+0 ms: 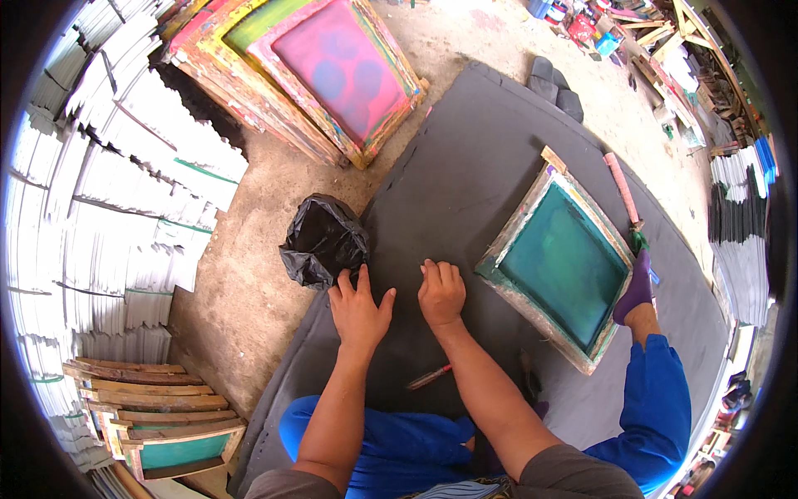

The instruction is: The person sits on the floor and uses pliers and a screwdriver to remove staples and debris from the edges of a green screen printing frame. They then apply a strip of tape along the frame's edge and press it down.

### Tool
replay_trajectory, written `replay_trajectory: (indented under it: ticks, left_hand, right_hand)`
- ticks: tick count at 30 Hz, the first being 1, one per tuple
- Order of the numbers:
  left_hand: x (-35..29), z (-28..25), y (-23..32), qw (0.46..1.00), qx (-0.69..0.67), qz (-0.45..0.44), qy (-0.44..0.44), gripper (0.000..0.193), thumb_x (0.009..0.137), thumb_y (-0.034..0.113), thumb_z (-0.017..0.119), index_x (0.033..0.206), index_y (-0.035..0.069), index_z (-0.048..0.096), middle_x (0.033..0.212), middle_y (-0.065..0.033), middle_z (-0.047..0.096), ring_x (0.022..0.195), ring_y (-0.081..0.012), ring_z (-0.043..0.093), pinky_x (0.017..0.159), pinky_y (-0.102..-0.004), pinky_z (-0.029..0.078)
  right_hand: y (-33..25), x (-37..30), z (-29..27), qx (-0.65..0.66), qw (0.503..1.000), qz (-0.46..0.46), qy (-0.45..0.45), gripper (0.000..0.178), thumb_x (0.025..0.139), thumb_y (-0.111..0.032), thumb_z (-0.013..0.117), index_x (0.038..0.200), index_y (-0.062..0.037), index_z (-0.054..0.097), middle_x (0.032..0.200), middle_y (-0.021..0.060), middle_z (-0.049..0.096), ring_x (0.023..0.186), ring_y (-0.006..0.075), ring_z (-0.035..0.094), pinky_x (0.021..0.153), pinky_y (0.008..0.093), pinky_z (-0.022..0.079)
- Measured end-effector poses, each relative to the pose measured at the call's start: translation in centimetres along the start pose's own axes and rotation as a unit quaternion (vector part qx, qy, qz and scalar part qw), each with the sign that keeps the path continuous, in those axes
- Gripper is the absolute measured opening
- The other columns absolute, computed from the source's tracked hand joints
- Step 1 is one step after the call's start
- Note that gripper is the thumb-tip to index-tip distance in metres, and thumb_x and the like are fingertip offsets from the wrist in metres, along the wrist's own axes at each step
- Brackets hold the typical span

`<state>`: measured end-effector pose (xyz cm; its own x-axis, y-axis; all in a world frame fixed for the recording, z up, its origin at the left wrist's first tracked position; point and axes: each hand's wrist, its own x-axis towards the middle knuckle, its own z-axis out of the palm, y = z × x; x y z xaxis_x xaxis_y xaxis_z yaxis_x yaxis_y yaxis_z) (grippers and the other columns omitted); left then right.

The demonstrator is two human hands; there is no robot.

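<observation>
My left hand (359,309) is open, fingers apart, with its fingertips at the near rim of a container lined with a black plastic bag (320,233). To its right, my right hand (441,295) is closed with curled fingers just above the dark grey mat (449,166). Whatever it may pinch is too small to make out. Further right lies a wooden-framed printing screen (565,266) with blue-green mesh, tilted on the mat. A thin tool with a red handle (430,376) rests between my forearms.
Paint-stained screens (345,71) lean together at the far left. Tall stacks of white sheets (125,216) line the left side, above several wooden frames (179,441). A pink-wrapped handle (621,187) lies past the screen, near my purple-socked foot (637,287). Dark slippers (555,87) sit beyond the mat.
</observation>
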<state>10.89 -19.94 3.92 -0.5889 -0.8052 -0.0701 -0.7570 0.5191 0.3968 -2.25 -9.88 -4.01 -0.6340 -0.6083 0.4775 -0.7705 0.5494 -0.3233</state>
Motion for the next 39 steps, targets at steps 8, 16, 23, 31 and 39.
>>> replay_trajectory:
  ticks: [8,16,23,31,39]
  left_hand:
    - [0.3,-0.5,-0.1,1.0,-0.017,0.014,0.008,0.071,0.088,0.046,0.078,0.143,0.003,0.062,0.142,-0.0253,0.054,0.118,-0.0438,0.055,0.104,-0.0506,0.047]
    - [0.2,-0.8,0.2,1.0,-0.023,-0.008,-0.015,0.075,0.088,0.048,0.079,0.145,0.004,0.061,0.145,-0.0264,0.051,0.124,-0.046,0.053,0.106,-0.0526,0.047]
    - [0.3,-0.7,0.3,1.0,-0.027,-0.007,-0.012,0.076,0.087,0.05,0.079,0.145,0.004,0.061,0.145,-0.0263,0.051,0.124,-0.0461,0.053,0.105,-0.0541,0.047]
    - [0.5,-0.3,-0.6,0.998,-0.049,0.017,-0.028,0.058,0.085,0.032,0.076,0.136,0.007,0.065,0.136,-0.0246,0.056,0.109,-0.0476,0.056,0.096,-0.0545,0.049]
    - [0.3,-0.2,-1.0,0.999,-0.041,0.024,-0.017,0.054,0.083,0.031,0.077,0.13,0.007,0.067,0.126,-0.0222,0.059,0.103,-0.045,0.056,0.093,-0.0532,0.048]
  right_hand:
    - [2.1,1.2,-0.6,0.069,0.997,-0.026,0.007,0.009,0.094,-0.009,0.071,0.1,-0.0014,0.072,0.087,0.0116,0.063,0.082,0.0311,0.065,0.071,0.0383,0.054]
    - [1.9,4.5,-2.7,0.418,0.775,0.451,-0.147,0.021,0.098,-0.013,0.074,0.105,0.0059,0.076,0.079,0.0055,0.068,0.064,0.0135,0.062,0.057,0.0322,0.052]
    - [-4.3,8.3,-3.1,0.538,0.686,0.457,-0.178,0.02,0.099,-0.012,0.072,0.105,0.0068,0.075,0.08,0.0047,0.067,0.064,0.012,0.06,0.055,0.0274,0.051]
    - [-12.7,11.1,2.0,0.379,0.895,0.151,-0.182,0.022,0.096,-0.019,0.072,0.102,0.0013,0.078,0.097,0.0237,0.076,0.091,0.0451,0.073,0.082,0.0479,0.057]
    - [-13.0,11.0,3.2,0.3,0.912,0.092,-0.266,0.018,0.094,-0.012,0.071,0.108,-0.0028,0.077,0.104,0.0218,0.075,0.097,0.0416,0.072,0.086,0.0493,0.057]
